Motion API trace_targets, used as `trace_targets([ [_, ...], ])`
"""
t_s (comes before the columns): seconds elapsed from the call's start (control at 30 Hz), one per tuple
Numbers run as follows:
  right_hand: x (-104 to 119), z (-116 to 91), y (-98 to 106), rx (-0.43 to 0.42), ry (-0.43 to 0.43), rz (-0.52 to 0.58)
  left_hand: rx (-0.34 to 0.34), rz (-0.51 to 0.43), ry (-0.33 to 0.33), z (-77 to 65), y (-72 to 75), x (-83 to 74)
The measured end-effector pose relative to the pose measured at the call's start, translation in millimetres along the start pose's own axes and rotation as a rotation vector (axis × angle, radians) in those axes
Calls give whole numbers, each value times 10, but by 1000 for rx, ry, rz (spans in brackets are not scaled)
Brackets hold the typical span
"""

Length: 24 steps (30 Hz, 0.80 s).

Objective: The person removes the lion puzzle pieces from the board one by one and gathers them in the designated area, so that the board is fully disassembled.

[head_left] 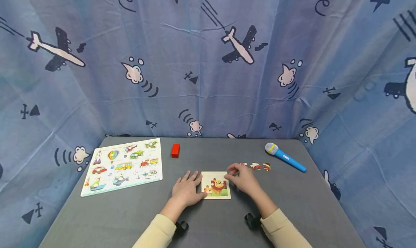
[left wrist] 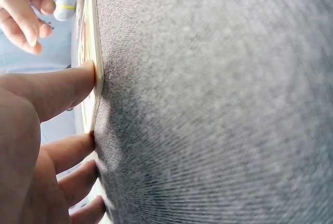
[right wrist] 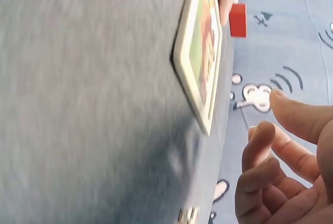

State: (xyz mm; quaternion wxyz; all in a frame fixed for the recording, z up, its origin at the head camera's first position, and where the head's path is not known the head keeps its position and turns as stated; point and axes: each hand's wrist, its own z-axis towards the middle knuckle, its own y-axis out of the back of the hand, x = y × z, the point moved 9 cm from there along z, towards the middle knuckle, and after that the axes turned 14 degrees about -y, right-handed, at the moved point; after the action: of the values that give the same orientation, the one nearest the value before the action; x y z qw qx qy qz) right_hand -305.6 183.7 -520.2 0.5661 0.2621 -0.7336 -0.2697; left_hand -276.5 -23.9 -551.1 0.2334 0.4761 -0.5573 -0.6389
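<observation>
A small square picture puzzle [head_left: 214,192] with a pale frame and lions on it lies flat on the grey table. My left hand [head_left: 186,191] rests at its left side, fingers spread; in the left wrist view the thumb [left wrist: 67,86] touches the puzzle's edge. Near the upper right corner, my right hand [head_left: 243,179] hovers with loosely bent fingers. The right wrist view shows its thumb and fingers [right wrist: 260,141] apart from the puzzle board [right wrist: 200,52], with nothing visible between them. Loose puzzle pieces [head_left: 255,166] lie beyond the right hand, one partly hidden by it.
A large board with vehicle pictures [head_left: 121,166] lies at the left. Toward the back sits a red block [head_left: 175,150]. A blue toy microphone [head_left: 286,157] lies at the back right. A patterned blue curtain [head_left: 201,60] hangs behind the table.
</observation>
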Motion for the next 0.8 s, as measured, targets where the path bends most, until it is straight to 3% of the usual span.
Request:
trace_targets([
  [0.37,172,-35,-308,72,52,-14,3,-1,-14,5,-2,-13],
  [0.8,221,-9,-597,123,86,-188,-5,-4,-15,2,6,-11],
])
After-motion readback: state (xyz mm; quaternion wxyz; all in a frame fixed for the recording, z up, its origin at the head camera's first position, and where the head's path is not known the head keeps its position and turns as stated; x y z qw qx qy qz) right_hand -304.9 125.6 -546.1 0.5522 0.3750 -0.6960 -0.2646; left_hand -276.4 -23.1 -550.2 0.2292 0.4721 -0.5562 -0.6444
